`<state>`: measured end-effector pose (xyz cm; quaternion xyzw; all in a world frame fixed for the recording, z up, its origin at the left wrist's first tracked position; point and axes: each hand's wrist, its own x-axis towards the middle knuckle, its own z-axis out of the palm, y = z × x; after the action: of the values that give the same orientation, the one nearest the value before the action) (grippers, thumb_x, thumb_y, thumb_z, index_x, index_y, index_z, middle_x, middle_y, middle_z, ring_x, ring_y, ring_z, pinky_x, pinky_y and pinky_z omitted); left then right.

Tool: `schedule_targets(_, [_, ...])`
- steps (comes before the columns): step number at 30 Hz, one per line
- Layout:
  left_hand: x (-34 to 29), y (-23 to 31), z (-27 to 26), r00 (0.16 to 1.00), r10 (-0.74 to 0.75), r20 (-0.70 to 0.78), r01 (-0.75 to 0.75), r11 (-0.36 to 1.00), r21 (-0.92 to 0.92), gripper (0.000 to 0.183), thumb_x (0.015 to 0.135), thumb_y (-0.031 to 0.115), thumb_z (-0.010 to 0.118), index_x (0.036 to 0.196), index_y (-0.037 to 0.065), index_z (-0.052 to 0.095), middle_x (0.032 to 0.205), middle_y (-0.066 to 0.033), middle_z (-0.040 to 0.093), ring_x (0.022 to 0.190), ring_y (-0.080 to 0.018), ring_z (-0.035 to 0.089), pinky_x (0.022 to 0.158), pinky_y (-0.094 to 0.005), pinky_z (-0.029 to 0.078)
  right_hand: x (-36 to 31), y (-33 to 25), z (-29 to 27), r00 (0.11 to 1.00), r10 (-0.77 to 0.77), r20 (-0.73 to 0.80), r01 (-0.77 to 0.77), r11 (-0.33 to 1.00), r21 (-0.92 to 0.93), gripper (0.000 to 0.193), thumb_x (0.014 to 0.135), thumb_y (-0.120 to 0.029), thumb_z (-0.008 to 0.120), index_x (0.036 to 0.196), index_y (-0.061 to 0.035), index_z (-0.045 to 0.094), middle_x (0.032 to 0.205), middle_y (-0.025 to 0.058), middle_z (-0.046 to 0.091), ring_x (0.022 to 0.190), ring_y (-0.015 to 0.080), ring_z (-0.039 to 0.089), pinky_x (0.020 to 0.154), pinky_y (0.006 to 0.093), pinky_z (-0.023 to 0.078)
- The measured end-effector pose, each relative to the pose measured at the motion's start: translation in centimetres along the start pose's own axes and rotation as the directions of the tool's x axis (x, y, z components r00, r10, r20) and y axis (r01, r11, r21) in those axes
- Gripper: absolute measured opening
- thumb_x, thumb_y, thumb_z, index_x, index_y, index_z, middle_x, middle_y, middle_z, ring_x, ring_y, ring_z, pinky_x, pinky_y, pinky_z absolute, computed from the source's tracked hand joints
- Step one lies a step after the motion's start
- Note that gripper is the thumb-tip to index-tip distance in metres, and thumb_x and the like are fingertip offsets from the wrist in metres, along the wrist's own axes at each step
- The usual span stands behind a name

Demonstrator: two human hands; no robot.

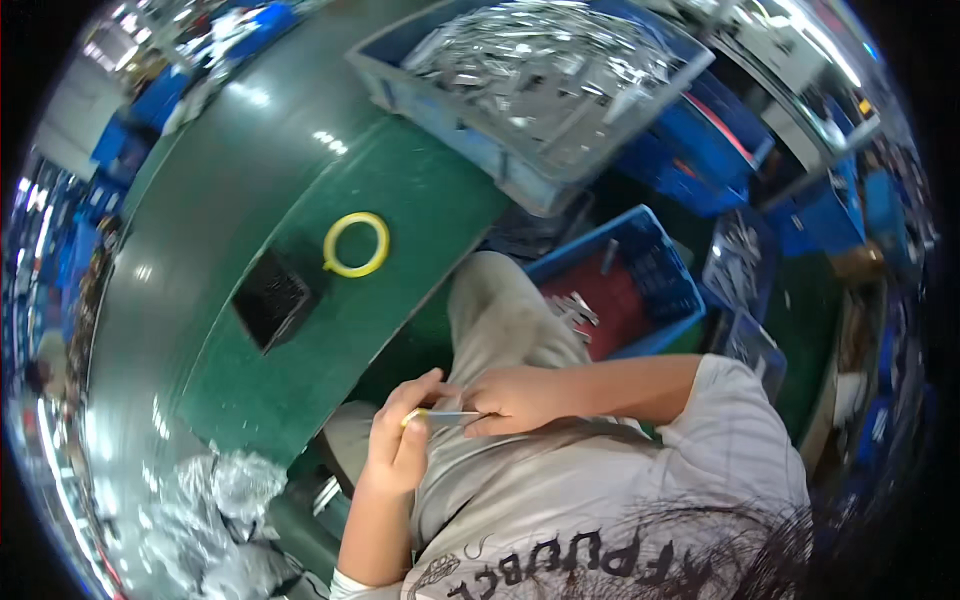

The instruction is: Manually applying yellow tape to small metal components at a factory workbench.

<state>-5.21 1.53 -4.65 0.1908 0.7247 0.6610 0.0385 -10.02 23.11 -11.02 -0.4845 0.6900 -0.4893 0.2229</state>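
Observation:
A small flat silvery metal piece (450, 416) with a yellow end spans the gap between my two hands, above my lap. My left hand (393, 440) pinches its yellow end between thumb and fingers. At the other end, the fingers and thumb of my right hand (525, 397) close on the metal. Whether the yellow is tape stuck to the piece, I cannot tell. A roll of yellow tape (384, 245) lies flat on the green tabletop (425, 190), ahead and to the left of my hands. Beside it stands a black open box (272, 300), its contents too dark to make out.
A large grey-blue crate (465, 145) heaped with shiny metal parts sits at the far end. Right of my knee, a blue bin (655, 340) holds several metal pieces on a red bottom. Clear plastic bags (245, 490) lie at the lower left. More bins crowd the right.

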Motion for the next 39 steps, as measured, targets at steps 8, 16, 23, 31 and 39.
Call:
schedule_targets(8, [-1.8,-3.2,-1.0,0.986,-0.147,-0.074,0.153,0.984,0.088,0.087,0.097,0.069,0.033,0.138,-0.006,0.046,0.11,-0.0188,0.067,0.099,-0.0258,0.063,0.087,-0.0372,0.048,-16.1,3.8,-3.1,0.564,0.763,-0.315,-0.79,0.61,0.062,0.04,0.095,-0.042,0.055,0.101,-0.005,0.068,0.092,0.022,0.067,0.087,0.0401,0.064,0.075,0.0469,0.05])
schedule_targets(16, [-1.6,-4.5,-0.6,0.967,-0.211,-0.142,0.203,0.976,-0.074,0.088,0.092,0.077,0.033,0.126,-0.002,0.052,0.094,-0.0122,0.065,0.086,-0.0206,0.061,0.079,-0.0337,0.048,-19.6,6.5,-2.5,0.345,0.717,-0.606,-0.877,0.477,0.064,0.054,0.091,-0.033,0.067,0.131,0.0009,0.054,0.132,0.0223,0.056,0.125,0.0367,0.051,0.107,0.0412,0.042])
schedule_targets(23, [-0.8,-3.4,-0.3,0.924,-0.3,-0.236,0.273,0.951,-0.143,0.08,0.093,0.074,0.039,0.101,-0.003,0.062,0.056,-0.0042,0.048,0.053,-0.0147,0.051,0.051,-0.0259,0.036,-7.9,-2.6,-19.6,0.626,-0.399,-0.67,-0.453,0.513,-0.729,0.033,0.077,-0.008,0.074,0.107,-0.0037,0.062,0.113,0.0157,0.063,0.107,0.037,0.058,0.092,0.045,0.047])
schedule_targets(31, [-2.0,-3.3,-0.7,0.922,-0.271,-0.275,0.25,0.962,-0.111,0.076,0.096,0.069,0.04,0.095,-0.003,0.063,0.048,0.0001,0.035,0.046,-0.0145,0.047,0.048,-0.0268,0.036,0.6,-1.3,-33.7,0.607,0.477,-0.636,-0.79,0.272,-0.55,0.03,0.082,-0.022,0.068,0.108,-0.0081,0.071,0.097,0.0158,0.07,0.097,0.0343,0.067,0.083,0.0445,0.054])
schedule_targets(39, [-4.4,-4.5,-1.8,0.872,-0.292,-0.392,0.226,0.952,-0.208,0.062,0.101,0.055,0.041,0.096,-0.003,0.062,0.054,-0.002,0.042,0.051,-0.0149,0.048,0.052,-0.0281,0.042,2.4,2.2,-34.9,0.701,0.501,-0.508,-0.622,0.08,-0.779,0.033,0.072,-0.021,0.077,0.103,-0.0074,0.075,0.105,0.0149,0.072,0.098,0.0324,0.069,0.081,0.046,0.056])
